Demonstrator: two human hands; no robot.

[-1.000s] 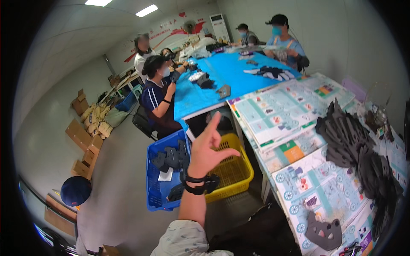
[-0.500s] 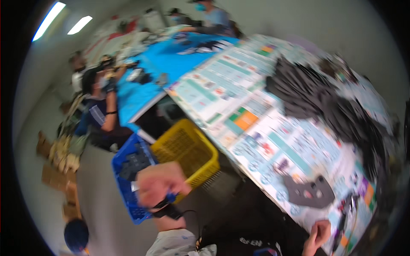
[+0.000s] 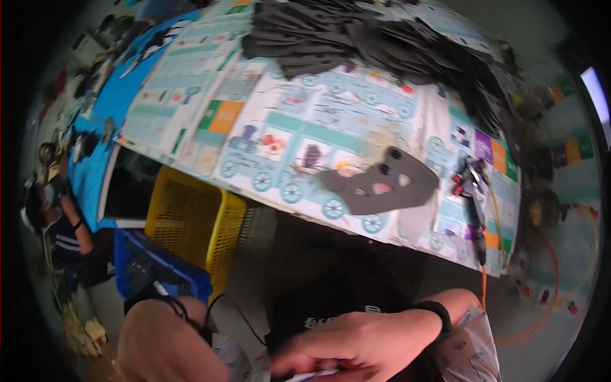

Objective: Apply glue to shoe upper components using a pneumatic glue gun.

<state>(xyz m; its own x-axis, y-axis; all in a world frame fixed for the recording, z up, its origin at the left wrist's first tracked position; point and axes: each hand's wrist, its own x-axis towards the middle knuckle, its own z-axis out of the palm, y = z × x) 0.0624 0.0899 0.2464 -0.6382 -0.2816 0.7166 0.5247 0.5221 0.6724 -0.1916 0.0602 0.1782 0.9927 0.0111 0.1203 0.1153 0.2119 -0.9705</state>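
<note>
My left hand (image 3: 167, 344) is low at the left, in front of the blue basket, its back turned up. Motion blur and the lower picture edge hide its fingers. Close to my body, my right hand (image 3: 356, 340) has its fingers bent around something white and bluish at the bottom edge, too cut off to name. A flat dark grey piece with several cut-out holes (image 3: 388, 183) lies near the front edge of the table, beyond my right hand.
A patterned sheet covers the table (image 3: 280, 121). Dark grey pieces (image 3: 356, 35) are heaped along its far side. A metal hand tool (image 3: 472, 184) with an orange hose lies at the right. Yellow (image 3: 184, 210) and blue (image 3: 191, 274) baskets stand at the left, near a seated person (image 3: 63, 235).
The view has swung to the right. My left hand has come back from over the blue basket toward my body. My right hand has moved from the table's edge to my front.
</note>
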